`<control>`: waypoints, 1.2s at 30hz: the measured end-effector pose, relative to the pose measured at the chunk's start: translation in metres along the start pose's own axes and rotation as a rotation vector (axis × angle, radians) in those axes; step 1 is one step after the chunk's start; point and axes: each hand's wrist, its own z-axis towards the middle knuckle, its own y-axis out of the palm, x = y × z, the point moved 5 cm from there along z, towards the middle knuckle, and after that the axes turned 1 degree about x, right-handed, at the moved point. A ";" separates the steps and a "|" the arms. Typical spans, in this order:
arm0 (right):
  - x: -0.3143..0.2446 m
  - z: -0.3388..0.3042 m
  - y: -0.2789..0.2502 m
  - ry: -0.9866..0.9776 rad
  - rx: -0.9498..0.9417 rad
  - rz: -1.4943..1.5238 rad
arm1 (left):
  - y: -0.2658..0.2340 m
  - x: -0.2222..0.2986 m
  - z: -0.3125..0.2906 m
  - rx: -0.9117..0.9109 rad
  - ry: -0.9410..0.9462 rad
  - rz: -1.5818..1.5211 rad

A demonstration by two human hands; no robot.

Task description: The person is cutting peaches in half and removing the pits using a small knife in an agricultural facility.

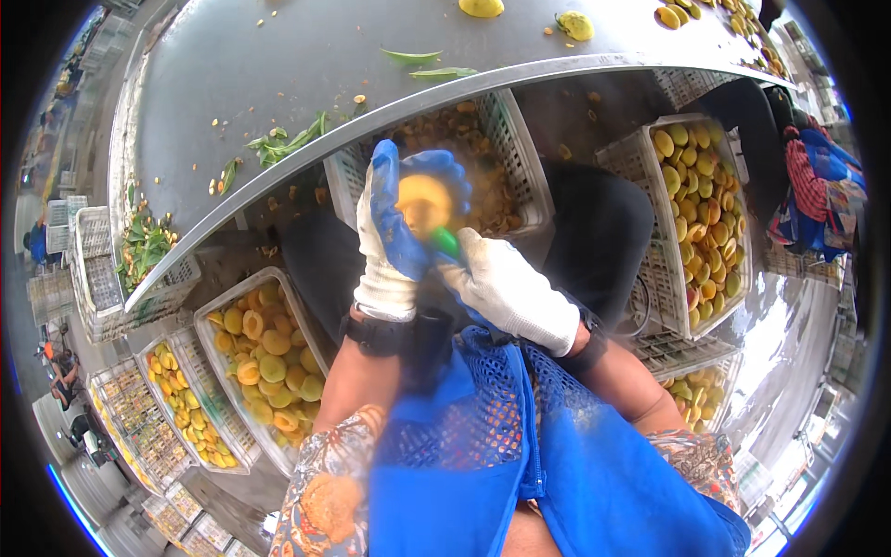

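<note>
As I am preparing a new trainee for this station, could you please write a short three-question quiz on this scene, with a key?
1. Multiple choice: what does the left hand cup?
a) a green leaf
b) a yellow fruit
c) a wooden spoon

2. True or false: slender green leaves lie on the metal table.

3. Fill in the blank: the small object showing at the fingertips of the right hand is ___ in colour.

Key:
1. b, a yellow fruit.
2. True.
3. Green.
</note>
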 end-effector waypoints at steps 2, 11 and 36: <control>-0.003 0.002 -0.003 -0.014 0.000 -0.047 | 0.001 0.002 0.000 0.021 0.003 0.053; 0.015 0.005 0.004 0.219 -0.250 0.174 | -0.026 -0.016 0.012 -0.030 -0.092 0.241; 0.031 -0.016 0.059 0.610 -0.854 2.107 | -0.048 -0.059 0.041 -0.063 -0.144 -0.201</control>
